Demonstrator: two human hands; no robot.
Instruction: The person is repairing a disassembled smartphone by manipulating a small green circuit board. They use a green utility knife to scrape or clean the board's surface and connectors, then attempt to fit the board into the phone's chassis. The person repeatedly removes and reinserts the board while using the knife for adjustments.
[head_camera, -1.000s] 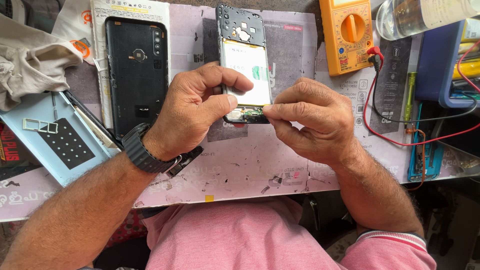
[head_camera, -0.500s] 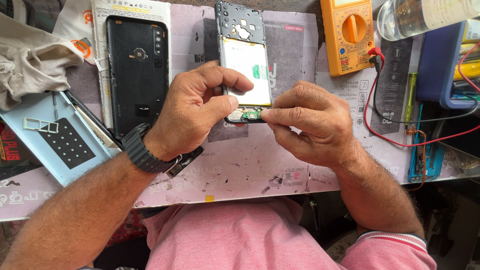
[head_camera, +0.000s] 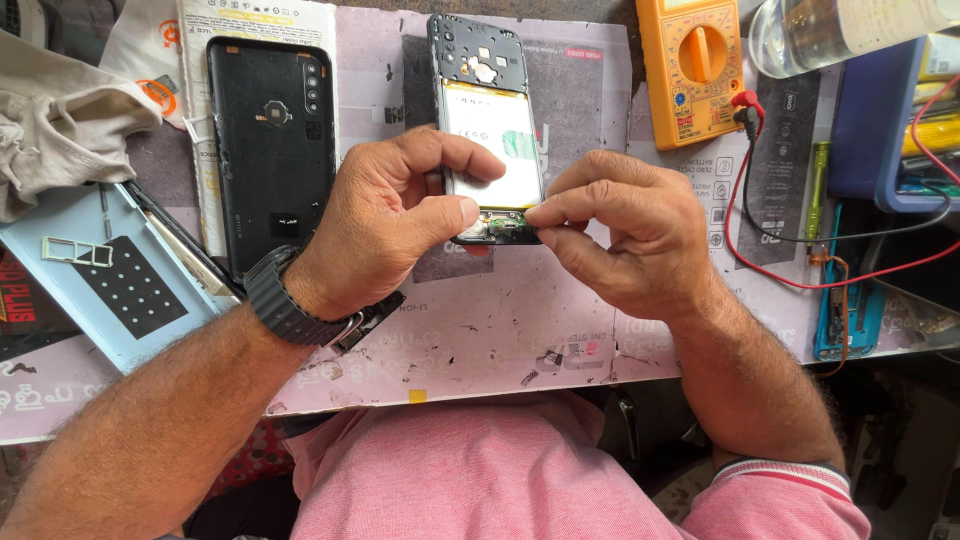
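— Two hands met over one opened phone. What lay furthest left on the table?

— A crumpled beige cloth (head_camera: 60, 130), and below it a flat light-blue plastic panel with a black dotted patch (head_camera: 120, 290). Just right of those lay a black plastic phone back cover (head_camera: 272, 150), camera cut-outs near its upper right corner, resting on a printed white paper sheet.

— And the left hand?

— The left hand (head_camera: 385, 225), with a dark grey band watch (head_camera: 285, 305) on its wrist, was closed on the lower left edge of the opened black smartphone with its white battery exposed (head_camera: 490, 140). The index finger curled over the phone's side and the thumb pressed near the bottom end.

— Where was that phone?

— It lay lengthwise near the middle of the pale pink work mat (head_camera: 500, 330), top end pointing away from the person, bottom end between both hands.

— The right hand?

— The right hand (head_camera: 625, 235) was pinched shut, thumb and forefinger tips meeting at the phone's bottom edge over the small board there. Whether they held any small part, I could not tell.

— Further right?

— An orange multimeter with a round dial (head_camera: 695, 70), its red and black test leads (head_camera: 800, 275) looping across the mat, and a clear plastic bottle (head_camera: 840, 30) near the top corner.
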